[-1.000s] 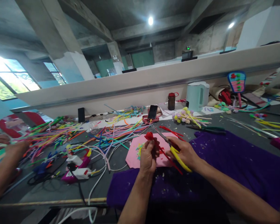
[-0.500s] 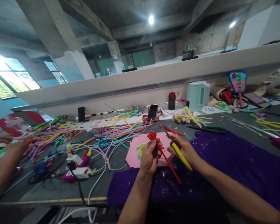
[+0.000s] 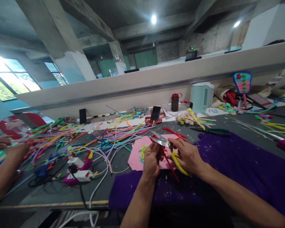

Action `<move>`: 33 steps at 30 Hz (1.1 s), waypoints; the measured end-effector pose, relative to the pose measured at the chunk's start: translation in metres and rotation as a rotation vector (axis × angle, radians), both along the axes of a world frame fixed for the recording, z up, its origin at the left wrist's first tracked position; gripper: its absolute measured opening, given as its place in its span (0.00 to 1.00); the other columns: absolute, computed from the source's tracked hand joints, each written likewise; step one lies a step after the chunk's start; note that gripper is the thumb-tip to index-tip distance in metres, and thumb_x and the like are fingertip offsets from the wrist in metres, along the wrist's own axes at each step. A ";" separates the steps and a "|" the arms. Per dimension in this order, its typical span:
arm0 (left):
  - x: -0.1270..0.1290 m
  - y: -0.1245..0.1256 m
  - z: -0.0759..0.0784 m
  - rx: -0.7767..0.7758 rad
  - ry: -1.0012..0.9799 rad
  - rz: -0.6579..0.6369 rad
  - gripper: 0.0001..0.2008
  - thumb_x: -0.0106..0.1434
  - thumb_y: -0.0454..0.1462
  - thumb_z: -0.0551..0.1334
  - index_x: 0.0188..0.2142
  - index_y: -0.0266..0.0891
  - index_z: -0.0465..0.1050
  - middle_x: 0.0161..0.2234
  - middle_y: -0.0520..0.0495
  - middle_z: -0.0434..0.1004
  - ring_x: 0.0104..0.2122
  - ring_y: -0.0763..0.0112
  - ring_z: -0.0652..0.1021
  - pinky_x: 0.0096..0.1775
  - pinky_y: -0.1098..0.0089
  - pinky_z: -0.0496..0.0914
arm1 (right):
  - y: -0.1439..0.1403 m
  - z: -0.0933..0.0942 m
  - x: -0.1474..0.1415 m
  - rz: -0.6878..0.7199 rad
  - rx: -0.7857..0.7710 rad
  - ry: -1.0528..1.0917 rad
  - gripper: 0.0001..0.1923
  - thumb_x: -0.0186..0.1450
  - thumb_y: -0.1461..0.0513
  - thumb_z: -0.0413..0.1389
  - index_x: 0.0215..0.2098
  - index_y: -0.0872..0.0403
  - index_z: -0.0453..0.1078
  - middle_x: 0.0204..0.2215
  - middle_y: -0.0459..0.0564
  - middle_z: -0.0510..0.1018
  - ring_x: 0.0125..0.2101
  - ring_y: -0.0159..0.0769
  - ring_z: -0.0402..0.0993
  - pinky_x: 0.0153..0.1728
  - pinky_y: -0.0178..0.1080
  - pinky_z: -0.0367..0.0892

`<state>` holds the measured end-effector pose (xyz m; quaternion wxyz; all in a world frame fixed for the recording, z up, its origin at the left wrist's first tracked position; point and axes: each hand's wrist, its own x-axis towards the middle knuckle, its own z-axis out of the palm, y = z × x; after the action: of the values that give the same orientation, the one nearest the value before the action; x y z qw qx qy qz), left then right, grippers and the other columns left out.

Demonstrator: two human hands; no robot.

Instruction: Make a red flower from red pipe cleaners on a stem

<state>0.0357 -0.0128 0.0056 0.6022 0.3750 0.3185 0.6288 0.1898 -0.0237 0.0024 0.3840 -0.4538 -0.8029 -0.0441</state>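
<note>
1. L hand (image 3: 152, 158): thumb + fingers clamped on red fuzzy-stem piece (image 3: 172, 168), held up over pink sheet (image 3: 135, 158), nr front edge of counter (image 3: 49, 194).
2. R hand (image 3: 189, 156): gripping yellow-handled scissors (image 3: 165, 143); blades apart, pointing L across top of piece.
3. Step in hand, my read: trimming the bunched red end.
4. Next move calls for: steady L pinch, fingertips clear of blades, small controlled squeeze w/ R.
5. Piece vs grip: red end approx. at L fingertips, behind blades; tail slants down-R from fist, over purple cloth (image 3: 228, 164). Blades hide most of top; can't tell if touching.
6. Nearby: yellow/teal clippings (image 3: 143, 152) twd sheet's L edge; spare red stems (image 3: 173, 132) by far R corner.
</note>
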 end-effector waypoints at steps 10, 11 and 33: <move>0.001 -0.002 0.002 0.022 0.018 0.046 0.11 0.50 0.41 0.65 0.26 0.35 0.70 0.19 0.54 0.69 0.13 0.83 0.63 0.16 0.79 0.54 | 0.001 -0.001 0.001 -0.005 -0.022 -0.025 0.26 0.57 0.59 0.54 0.53 0.54 0.59 0.37 0.53 0.71 0.33 0.37 0.68 0.33 0.36 0.63; 0.001 -0.002 0.002 0.018 0.019 0.051 0.11 0.49 0.42 0.65 0.26 0.35 0.70 0.18 0.54 0.69 0.13 0.83 0.63 0.16 0.79 0.54 | 0.001 -0.001 0.001 -0.002 -0.020 -0.024 0.26 0.57 0.59 0.54 0.53 0.55 0.59 0.36 0.53 0.71 0.33 0.37 0.68 0.33 0.37 0.63; 0.001 -0.001 0.003 -0.052 -0.007 0.042 0.12 0.47 0.41 0.66 0.26 0.35 0.68 0.19 0.54 0.70 0.12 0.83 0.64 0.15 0.80 0.55 | 0.000 -0.002 0.000 0.006 -0.040 -0.029 0.24 0.59 0.59 0.53 0.53 0.55 0.58 0.35 0.53 0.72 0.30 0.36 0.69 0.29 0.35 0.61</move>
<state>0.0365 -0.0142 0.0084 0.5996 0.3502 0.3402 0.6341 0.1900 -0.0238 0.0007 0.3633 -0.4581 -0.8106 -0.0334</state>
